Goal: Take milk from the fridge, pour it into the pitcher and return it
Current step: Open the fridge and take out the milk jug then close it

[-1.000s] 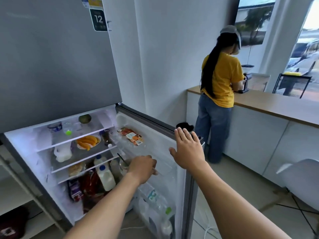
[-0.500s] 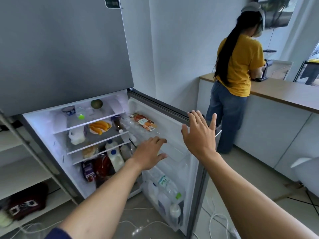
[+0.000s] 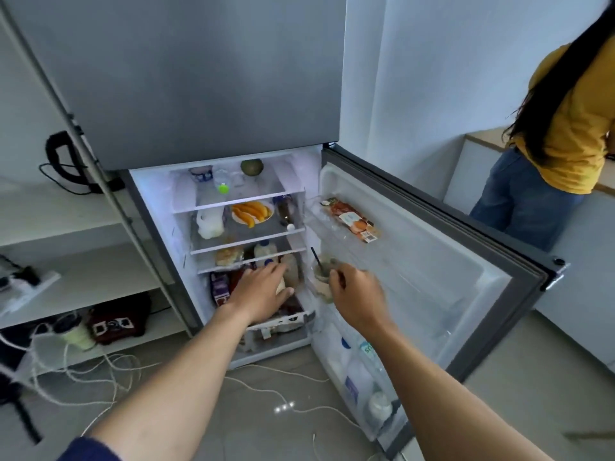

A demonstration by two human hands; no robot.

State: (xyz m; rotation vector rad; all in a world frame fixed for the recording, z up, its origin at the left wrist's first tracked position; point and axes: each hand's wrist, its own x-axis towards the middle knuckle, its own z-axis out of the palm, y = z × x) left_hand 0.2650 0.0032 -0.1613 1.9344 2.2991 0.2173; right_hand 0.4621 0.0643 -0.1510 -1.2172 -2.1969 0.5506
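Both hands have dropped toward the fridge (image 3: 432, 294): left hand (image 3: 263, 291), fingers spread, reaches the milk bottle (image 3: 266, 252) at its 12 o'clock; right hand (image 3: 356, 296) loosely curled, empty. Nothing taken yet; pouring and returning remain.

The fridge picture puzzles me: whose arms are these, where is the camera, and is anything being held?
There is no machine here. A person wears a wide-angle camera on the head, looking forward and down, so the two bare arms reaching in from the bottom are their own.

The fridge door stands open to the right. The left hand reaches onto a lower shelf, among the milk bottles with blue caps; its fingers are spread, and I cannot tell if it grips one yet. The right hand is at a cup with a dark straw in the door rack, but blur hides whether it holds it.

Higher shelves hold a plate of orange fruit and a white jug. A flat food packet lies in the door's top rack. At the right, another person in a yellow shirt stands at a counter.
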